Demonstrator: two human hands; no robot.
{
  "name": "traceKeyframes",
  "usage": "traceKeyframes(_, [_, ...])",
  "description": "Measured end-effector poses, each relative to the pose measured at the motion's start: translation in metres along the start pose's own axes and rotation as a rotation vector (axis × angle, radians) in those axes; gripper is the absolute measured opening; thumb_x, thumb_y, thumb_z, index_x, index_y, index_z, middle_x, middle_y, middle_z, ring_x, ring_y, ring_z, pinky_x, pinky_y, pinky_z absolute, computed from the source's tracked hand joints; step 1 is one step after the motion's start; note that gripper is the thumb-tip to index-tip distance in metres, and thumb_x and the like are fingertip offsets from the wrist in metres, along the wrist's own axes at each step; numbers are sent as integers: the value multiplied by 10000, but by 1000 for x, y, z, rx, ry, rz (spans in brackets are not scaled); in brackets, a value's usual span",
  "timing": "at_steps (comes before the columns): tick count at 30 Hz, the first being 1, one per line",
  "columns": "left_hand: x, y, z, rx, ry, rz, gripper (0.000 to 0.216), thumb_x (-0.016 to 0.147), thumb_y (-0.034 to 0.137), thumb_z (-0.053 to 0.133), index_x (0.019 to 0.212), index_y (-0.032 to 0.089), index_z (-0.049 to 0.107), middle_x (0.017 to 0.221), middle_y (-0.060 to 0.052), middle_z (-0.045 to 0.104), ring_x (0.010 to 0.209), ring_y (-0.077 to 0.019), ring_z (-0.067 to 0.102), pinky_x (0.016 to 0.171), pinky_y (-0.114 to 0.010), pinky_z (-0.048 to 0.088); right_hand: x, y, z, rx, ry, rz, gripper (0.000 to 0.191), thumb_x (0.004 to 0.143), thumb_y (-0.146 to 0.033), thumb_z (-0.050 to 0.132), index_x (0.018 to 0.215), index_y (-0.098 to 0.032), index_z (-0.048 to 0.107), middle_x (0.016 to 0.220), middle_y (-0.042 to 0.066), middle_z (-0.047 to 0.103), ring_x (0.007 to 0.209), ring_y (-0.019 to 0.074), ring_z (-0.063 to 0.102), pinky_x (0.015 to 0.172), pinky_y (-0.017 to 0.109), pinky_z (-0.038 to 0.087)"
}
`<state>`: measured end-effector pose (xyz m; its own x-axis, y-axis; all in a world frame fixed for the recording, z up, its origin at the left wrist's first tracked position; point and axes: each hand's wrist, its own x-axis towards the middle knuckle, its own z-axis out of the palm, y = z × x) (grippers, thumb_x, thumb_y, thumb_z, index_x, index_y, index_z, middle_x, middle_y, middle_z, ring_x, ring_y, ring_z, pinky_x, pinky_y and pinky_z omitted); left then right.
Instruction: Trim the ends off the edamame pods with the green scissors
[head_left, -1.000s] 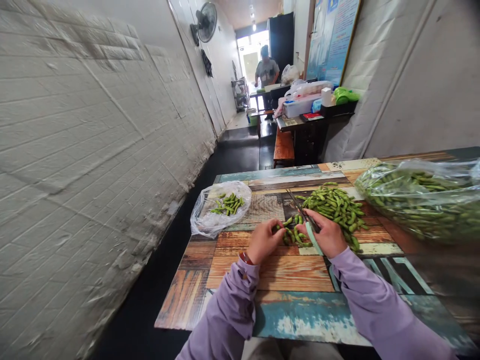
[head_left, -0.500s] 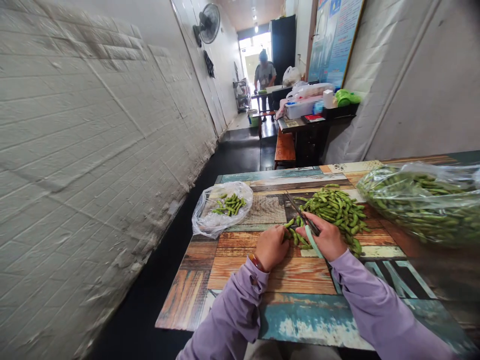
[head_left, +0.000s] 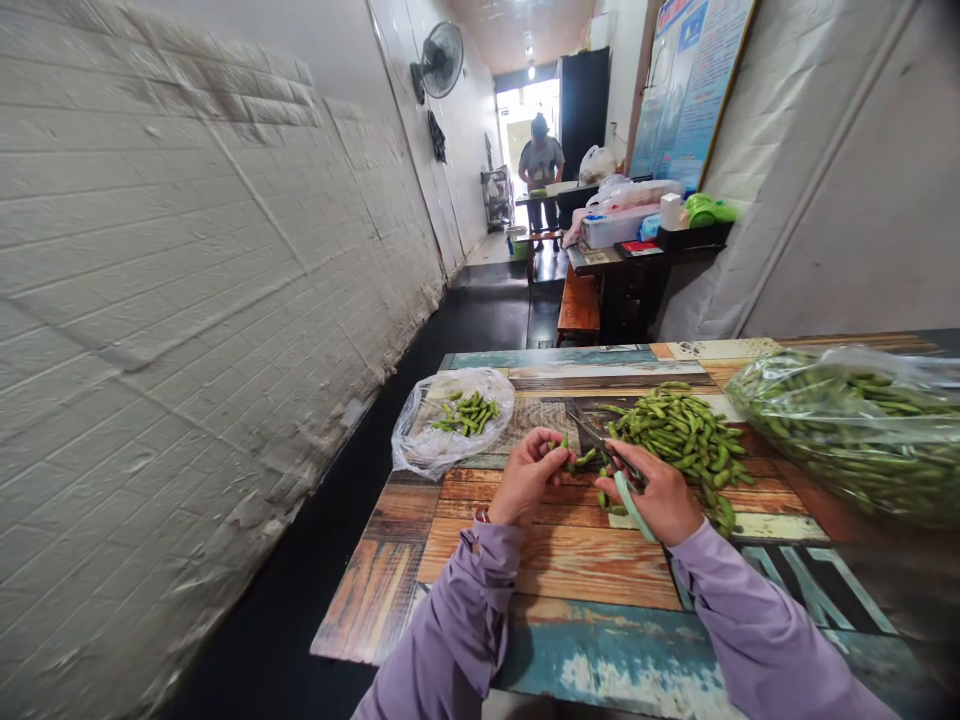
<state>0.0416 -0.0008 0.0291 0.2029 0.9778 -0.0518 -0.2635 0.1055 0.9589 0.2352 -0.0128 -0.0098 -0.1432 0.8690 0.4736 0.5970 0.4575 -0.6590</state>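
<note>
My left hand (head_left: 523, 478) is closed in a pinch on a green edamame pod (head_left: 565, 443), held just over the table. Close by on the right, my right hand (head_left: 664, 495) grips scissors (head_left: 634, 508) with pale green handles. Their dark blades point up and left, beyond the pod in my fingers. A heap of edamame pods (head_left: 679, 432) lies directly behind and right of the scissors. A few loose pods lie between my hands, partly hidden by them. Left of my hands, a clear plastic bag (head_left: 411, 440) lies spread open with a small group of pods (head_left: 469, 413) on it.
A large clear bag full of pods (head_left: 847, 435) rests at the table's right side. The patchwork wood-pattern table (head_left: 600, 555) lies under my forearms. Beyond are an orange bench (head_left: 579, 303), a loaded side table (head_left: 600, 258) and a person (head_left: 541, 165) standing at another table.
My left hand has turned and shifted a little left, so the pod in its fingertips now shows. My right hand still holds the scissors. The whole view has shifted slightly.
</note>
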Motion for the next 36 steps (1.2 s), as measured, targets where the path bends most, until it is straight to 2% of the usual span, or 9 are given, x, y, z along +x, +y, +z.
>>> traceKeyframes(5, [0,-1,-2,26,-10,1,365,667,417,725,862,124,630,766,-23,633,505,-39,455,461,-164,321,-1,0,0,-16,-111,-55,507,756,-398,633,1229,-246,537,1035,60,645,782,176,628,735,320,540])
traceKeyframes(10, [-2,0,-2,123,-27,68,329,691,416,702,845,128,665,732,-24,618,546,-66,467,487,-176,347,-1,-1,-1,-13,-170,-65,510,748,-371,638,1232,-249,532,1039,57,634,794,177,615,736,320,532])
traceKeyframes(16, [-4,5,1,291,-67,162,239,730,363,666,825,144,689,759,-40,643,701,-135,541,630,-226,413,0,-2,-3,-16,-188,-57,537,744,-400,648,1242,-244,525,1067,68,627,856,195,615,750,331,525])
traceKeyframes(22, [-1,1,-3,387,-76,178,223,759,344,628,834,143,686,783,-49,648,754,-163,555,677,-250,425,-1,1,-3,-37,-180,-72,492,745,-405,645,1205,-246,571,980,54,659,743,172,623,680,303,532])
traceKeyframes(26, [1,-1,-6,413,-96,226,205,770,325,617,841,147,690,834,-59,651,801,-174,560,744,-273,428,-3,6,0,-52,-164,-76,456,765,-436,630,1174,-237,595,1007,68,676,855,207,648,764,330,536])
traceKeyframes(28, [1,0,-6,432,-55,277,177,757,305,635,831,153,688,848,-57,639,827,-171,553,766,-271,420,-3,7,2,-48,-155,-69,458,768,-448,627,1165,-222,601,1034,78,678,895,219,652,798,340,535])
traceKeyframes(30, [0,1,-6,390,15,281,169,737,296,659,833,158,674,817,-42,619,794,-151,545,735,-255,416,-2,6,2,-25,-119,-42,460,770,-447,626,1162,-206,604,1059,86,677,906,223,657,808,344,538])
traceKeyframes(32, [0,2,-6,250,64,200,204,718,312,679,851,163,639,727,-9,583,680,-117,528,638,-231,406,-1,4,1,-3,-56,-4,457,771,-441,625,1162,-206,606,1075,85,676,907,225,662,814,348,540])
traceKeyframes(36, [1,3,-4,-100,64,25,296,660,322,726,835,167,543,644,32,547,556,-88,519,535,-210,385,0,1,-1,-7,-8,17,461,767,-447,624,1164,-212,602,1053,80,678,896,224,661,786,341,548])
